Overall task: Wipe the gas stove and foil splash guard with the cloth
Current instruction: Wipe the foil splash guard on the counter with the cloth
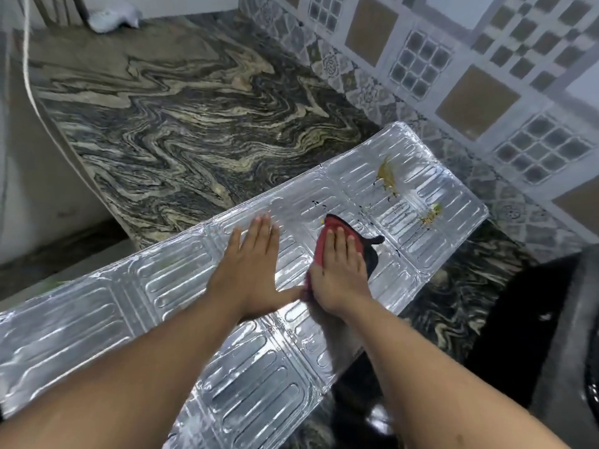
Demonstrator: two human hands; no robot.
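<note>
The foil splash guard (181,286) lies flat across the marbled counter, a long silver panel with ribbed sections. Yellow-brown stains (387,176) and small dark specks mark its far right section. My left hand (251,264) rests flat on the foil with its fingers spread, holding nothing. My right hand (342,270) presses flat on a red and black cloth (334,226), which lies on the foil just short of the stains. The dark edge of the gas stove (557,335) shows at the lower right, mostly out of frame.
The dark swirled stone counter (181,124) stretches behind the foil. A patterned tile wall (453,66) runs along the right. A white bundle (113,16) lies at the counter's far end, and a white cord (27,59) hangs at the left.
</note>
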